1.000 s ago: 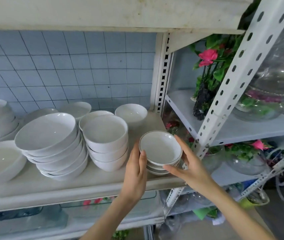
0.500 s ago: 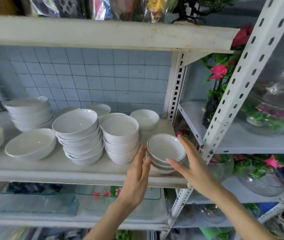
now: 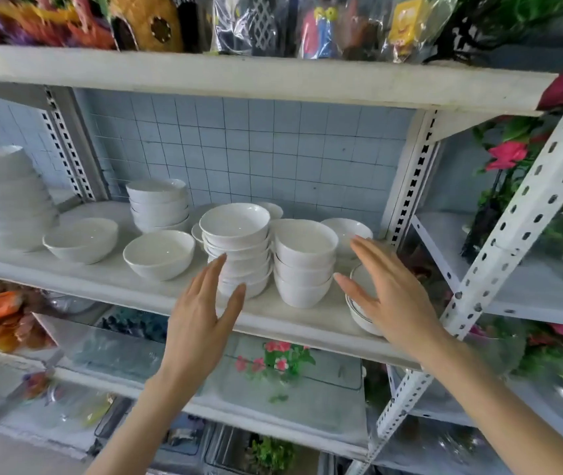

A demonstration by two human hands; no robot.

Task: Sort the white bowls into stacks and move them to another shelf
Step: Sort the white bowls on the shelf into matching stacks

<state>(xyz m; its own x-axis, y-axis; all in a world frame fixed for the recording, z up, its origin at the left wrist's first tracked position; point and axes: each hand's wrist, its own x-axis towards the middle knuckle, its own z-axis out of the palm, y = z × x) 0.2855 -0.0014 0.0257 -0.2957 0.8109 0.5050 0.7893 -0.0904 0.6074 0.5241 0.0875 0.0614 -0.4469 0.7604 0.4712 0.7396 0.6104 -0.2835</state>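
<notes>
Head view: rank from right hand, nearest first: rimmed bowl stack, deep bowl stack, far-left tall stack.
1. rimmed bowl stack, partly behind the right hand, right end of the shelf.
2. deep bowl stack, just left of the hand.
3. far-left tall stack, shelf's left end.

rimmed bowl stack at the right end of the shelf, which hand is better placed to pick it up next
Probably right: the right hand, open, overlaps the rimmed bowl stack, while the left hand hovers farther left, with the deep bowl stack between them.
</notes>
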